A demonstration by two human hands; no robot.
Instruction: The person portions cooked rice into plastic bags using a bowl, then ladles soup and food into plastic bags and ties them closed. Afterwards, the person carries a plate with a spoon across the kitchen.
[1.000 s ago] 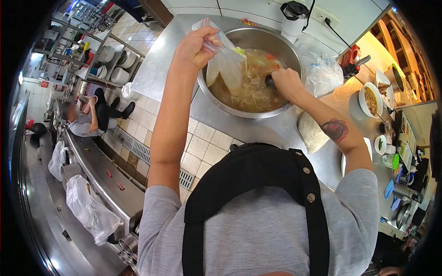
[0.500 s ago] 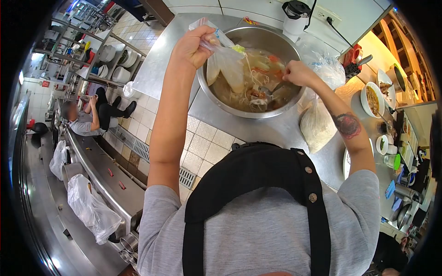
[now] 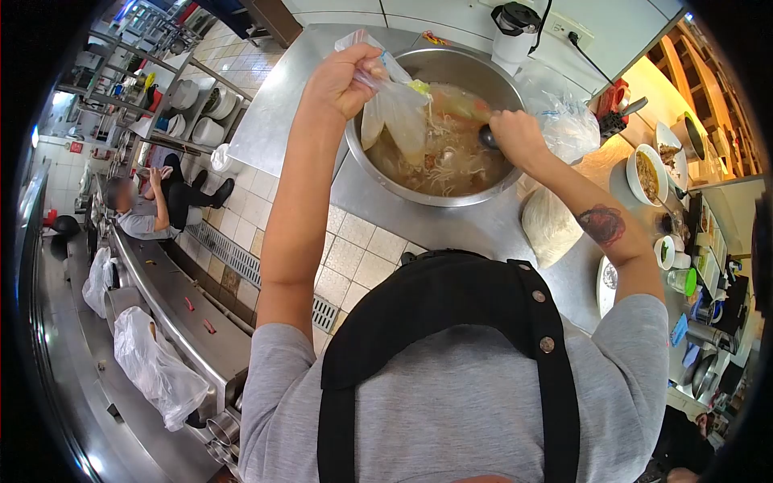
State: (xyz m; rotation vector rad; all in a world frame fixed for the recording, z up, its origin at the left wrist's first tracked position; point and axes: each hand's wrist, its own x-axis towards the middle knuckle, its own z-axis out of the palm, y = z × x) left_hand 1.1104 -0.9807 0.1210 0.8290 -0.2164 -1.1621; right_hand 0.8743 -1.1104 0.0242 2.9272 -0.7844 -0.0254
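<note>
My left hand (image 3: 348,82) is closed around the gathered top of a clear plastic bag (image 3: 404,125). The bag hangs over the left side of a large steel bowl (image 3: 378,177), its lower part bulging with cloudy liquid. Inside the bowl is a brownish soup (image 3: 459,165) with pale shreds, green pieces and some orange. At the bowl's right side my right hand (image 3: 519,138) grips a ladle (image 3: 488,136), whose dark round head shows just left of my fingers; the handle is mostly hidden by the hand.
A tied bag of pale contents (image 3: 551,229) sits right of the bowl, below a crumpled clear bag (image 3: 568,117). Behind stands a white container with a dark lid (image 3: 515,28). Food bowls (image 3: 646,173) line the right. A seated person (image 3: 149,211) is far left.
The ladle head has moved from low in the soup up and right, near the bowl's right side. My right hand has shifted slightly toward me; my left hand and the bag stay nearly still.
</note>
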